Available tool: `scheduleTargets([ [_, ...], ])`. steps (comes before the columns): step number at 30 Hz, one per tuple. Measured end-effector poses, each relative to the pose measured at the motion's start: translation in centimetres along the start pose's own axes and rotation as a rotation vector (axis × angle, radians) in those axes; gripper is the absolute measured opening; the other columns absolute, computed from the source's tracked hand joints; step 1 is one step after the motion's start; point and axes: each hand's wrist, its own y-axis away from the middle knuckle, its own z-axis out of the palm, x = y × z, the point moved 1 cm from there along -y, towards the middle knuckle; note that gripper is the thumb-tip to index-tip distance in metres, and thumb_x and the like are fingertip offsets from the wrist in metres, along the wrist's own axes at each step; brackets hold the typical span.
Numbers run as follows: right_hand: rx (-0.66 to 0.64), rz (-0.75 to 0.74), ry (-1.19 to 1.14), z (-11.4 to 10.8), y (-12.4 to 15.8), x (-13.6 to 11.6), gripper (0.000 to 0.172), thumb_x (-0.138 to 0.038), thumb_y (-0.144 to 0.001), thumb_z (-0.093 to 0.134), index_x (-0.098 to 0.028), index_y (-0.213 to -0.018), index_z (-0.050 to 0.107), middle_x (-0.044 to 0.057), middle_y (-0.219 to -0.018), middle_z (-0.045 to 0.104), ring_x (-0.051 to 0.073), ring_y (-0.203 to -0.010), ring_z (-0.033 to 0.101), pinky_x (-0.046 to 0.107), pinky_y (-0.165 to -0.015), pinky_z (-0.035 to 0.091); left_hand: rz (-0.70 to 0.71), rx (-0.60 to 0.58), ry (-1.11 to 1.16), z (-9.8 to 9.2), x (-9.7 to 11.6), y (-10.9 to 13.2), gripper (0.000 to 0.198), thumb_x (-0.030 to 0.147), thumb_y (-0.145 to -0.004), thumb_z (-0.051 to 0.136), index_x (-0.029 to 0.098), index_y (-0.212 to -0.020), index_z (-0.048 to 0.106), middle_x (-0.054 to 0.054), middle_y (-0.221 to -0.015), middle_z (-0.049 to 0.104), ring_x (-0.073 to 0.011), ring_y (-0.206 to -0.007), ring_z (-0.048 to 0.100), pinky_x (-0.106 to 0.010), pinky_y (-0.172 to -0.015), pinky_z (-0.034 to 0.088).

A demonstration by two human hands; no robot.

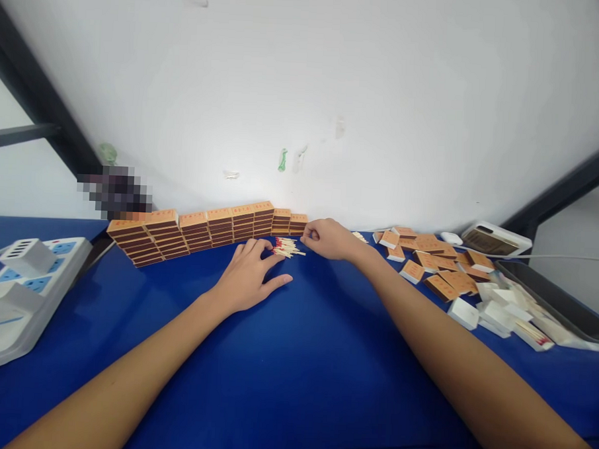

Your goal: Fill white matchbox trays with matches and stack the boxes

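Note:
A small heap of red-tipped matches (289, 246) lies on the blue table near the wall. Just left of it, my left hand (251, 275) rests with its fingers spread and the thumb pointing right; the fingertips reach the heap's edge. My right hand (331, 239) is on the other side, its fingers curled and pinched together at the right of the matches. Whatever sits between those fingertips is too small to make out. Behind both hands, stacked matchboxes (220, 224) form a row along the wall, lower at its right end.
Loose matchbox sleeves (427, 253) lie scattered on the right, with white inner trays (497, 316) in front, one holding matches. A dark tray (559, 299), a phone (495, 239) and a white cable (541, 257) are beyond. A power strip (52, 300) with chargers stands left.

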Motion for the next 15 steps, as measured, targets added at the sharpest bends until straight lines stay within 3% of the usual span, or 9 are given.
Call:
scheduleTargets([
  [4,-0.037,0.012,0.001,-1.5,0.7,0.4,0.017,-0.023,-0.095,0.062,-0.017,-0.085,0.075,0.005,-0.081,0.076,0.016,-0.068,0.063,0.027,-0.065,0.041,0.018,0.028,-0.002,-0.4,0.2,0.2,0.046,0.056,-0.105,0.055,0.021,-0.130,0.073,-0.015,-0.132,0.061,-0.0338,-0.124,0.054,-0.055,-0.103,0.049],
  [7,-0.037,0.063,-0.031,-3.6,2.0,2.2,0.019,-0.027,-0.095,0.061,-0.017,-0.089,0.076,0.004,-0.078,0.074,0.016,-0.065,0.062,0.027,-0.064,0.043,0.054,0.077,0.002,-1.1,0.2,0.6,0.034,0.046,-0.105,0.060,0.020,-0.120,0.076,-0.013,-0.124,0.066,-0.0303,-0.115,0.059,-0.051,-0.099,0.051],
  [9,0.008,0.130,-0.043,-5.1,3.6,4.5,0.019,-0.029,-0.092,0.062,-0.018,-0.091,0.078,0.004,-0.078,0.074,0.017,-0.068,0.064,0.027,-0.065,0.044,0.098,0.111,0.022,-1.4,0.3,0.8,0.026,0.036,-0.107,0.057,0.020,-0.114,0.076,-0.011,-0.115,0.070,-0.0271,-0.107,0.062,-0.046,-0.094,0.053],
  [11,0.133,0.242,-0.027,-6.5,5.6,7.5,0.019,-0.028,-0.091,0.062,-0.019,-0.093,0.078,0.005,-0.082,0.076,0.018,-0.074,0.067,0.028,-0.070,0.046,0.146,0.147,0.049,-1.6,0.4,0.9,0.026,0.028,-0.110,0.051,0.020,-0.108,0.076,-0.009,-0.106,0.073,-0.0243,-0.100,0.064,-0.043,-0.091,0.054],
  [15,0.343,0.563,0.162,-8.7,10.1,13.7,0.019,-0.032,-0.093,0.067,-0.018,-0.086,0.076,0.015,-0.090,0.078,0.022,-0.079,0.065,0.035,-0.071,0.044,0.211,0.176,0.101,-1.6,1.1,1.0,0.024,0.029,-0.110,0.053,0.019,-0.103,0.074,-0.008,-0.097,0.074,-0.0221,-0.091,0.064,-0.040,-0.085,0.055],
])
